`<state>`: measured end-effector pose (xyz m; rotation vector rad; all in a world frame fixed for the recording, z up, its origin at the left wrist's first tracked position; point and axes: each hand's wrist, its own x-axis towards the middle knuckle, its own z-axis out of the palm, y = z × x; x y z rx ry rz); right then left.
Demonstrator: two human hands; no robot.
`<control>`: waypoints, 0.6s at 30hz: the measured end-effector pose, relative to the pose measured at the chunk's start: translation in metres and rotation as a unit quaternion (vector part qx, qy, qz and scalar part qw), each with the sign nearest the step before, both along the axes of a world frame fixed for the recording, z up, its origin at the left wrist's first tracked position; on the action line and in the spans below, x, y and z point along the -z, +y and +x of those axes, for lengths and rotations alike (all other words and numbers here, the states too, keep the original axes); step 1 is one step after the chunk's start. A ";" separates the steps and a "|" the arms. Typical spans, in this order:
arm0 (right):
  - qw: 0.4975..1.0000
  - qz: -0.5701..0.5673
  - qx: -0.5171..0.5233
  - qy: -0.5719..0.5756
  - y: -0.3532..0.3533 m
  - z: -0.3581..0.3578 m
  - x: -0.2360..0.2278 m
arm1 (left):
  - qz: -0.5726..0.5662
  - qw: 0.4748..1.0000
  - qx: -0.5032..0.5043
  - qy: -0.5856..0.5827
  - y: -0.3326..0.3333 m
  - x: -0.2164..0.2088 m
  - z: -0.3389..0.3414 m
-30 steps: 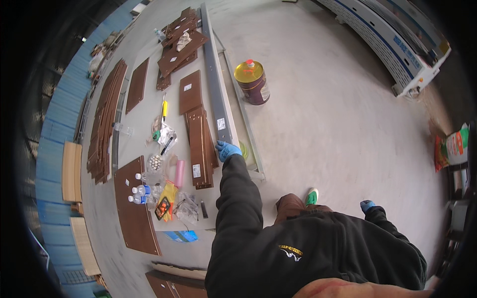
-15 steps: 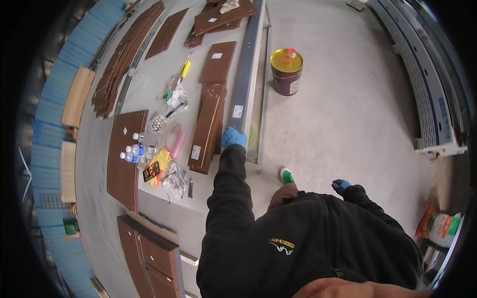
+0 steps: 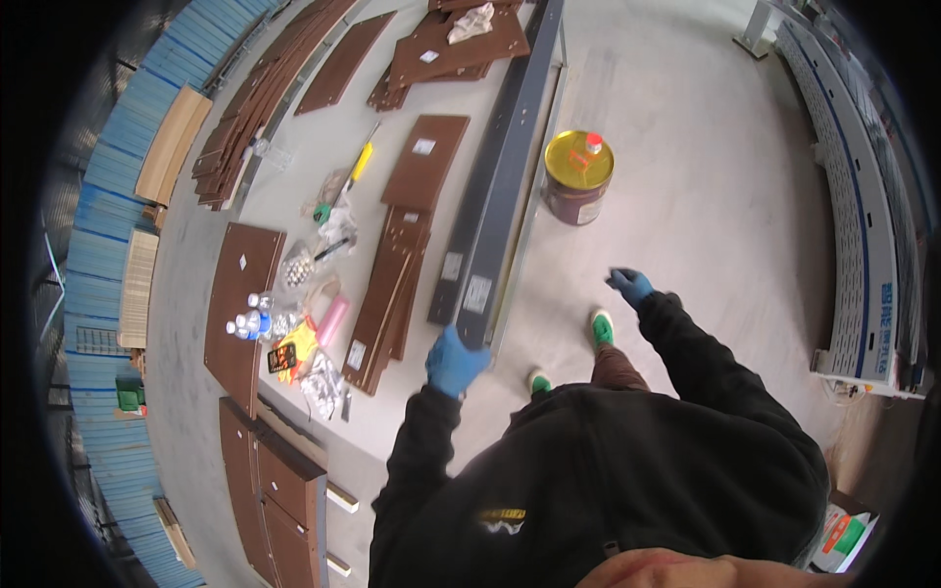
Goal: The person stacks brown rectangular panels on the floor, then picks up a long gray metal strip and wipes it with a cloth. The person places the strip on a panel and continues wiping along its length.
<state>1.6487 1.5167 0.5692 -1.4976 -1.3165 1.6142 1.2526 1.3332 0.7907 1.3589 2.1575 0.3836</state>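
Observation:
My left hand (image 3: 458, 363), in a blue glove, is closed on the near end of a long dark-grey panel (image 3: 505, 196). A second long grey panel (image 3: 480, 186) runs right beside it along the table's right edge, and both carry white labels near my hand. My right hand (image 3: 630, 285), also gloved in blue, hangs over the floor to the right of the table. Its fingers are loosely bent and apart, and nothing shows in them. Narrow brown boards (image 3: 384, 304) lie just left of the grey panels, with a wider brown board (image 3: 425, 162) beyond them.
A gold-lidded drum (image 3: 578, 171) stands on the floor right of the table. Plastic bottles (image 3: 257, 321), a pink roll (image 3: 333, 318), a yellow-handled knife (image 3: 362, 162) and bags lie on the table. Brown boards (image 3: 260, 93) are stacked far left. A long machine (image 3: 843, 206) stands at right.
The near end of the grey panels has come closer to me with my left hand, and two strips now show where one did. My right hand has risen and moved forward.

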 end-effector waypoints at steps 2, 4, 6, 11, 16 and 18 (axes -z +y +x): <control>0.999 0.017 0.016 0.043 0.090 -0.026 -0.020 | -0.024 1.000 -0.009 0.012 -0.001 -0.018 0.032; 0.996 0.015 0.026 0.086 0.178 -0.058 -0.050 | -0.024 1.000 -0.010 0.010 0.002 -0.035 0.061; 0.981 -0.061 0.065 0.173 0.244 -0.090 -0.081 | -0.041 0.999 -0.017 -0.026 0.005 -0.051 0.084; 0.819 -0.249 0.114 0.505 0.341 -0.129 -0.130 | -0.079 0.995 -0.053 0.005 0.009 -0.062 0.135; 0.819 -0.187 -0.049 0.540 0.352 -0.108 -0.127 | -0.091 0.984 -0.148 -0.038 0.016 -0.057 0.178; 0.828 -0.171 -0.035 0.533 0.339 -0.095 -0.117 | -0.130 0.962 -0.212 -0.112 0.016 -0.059 0.194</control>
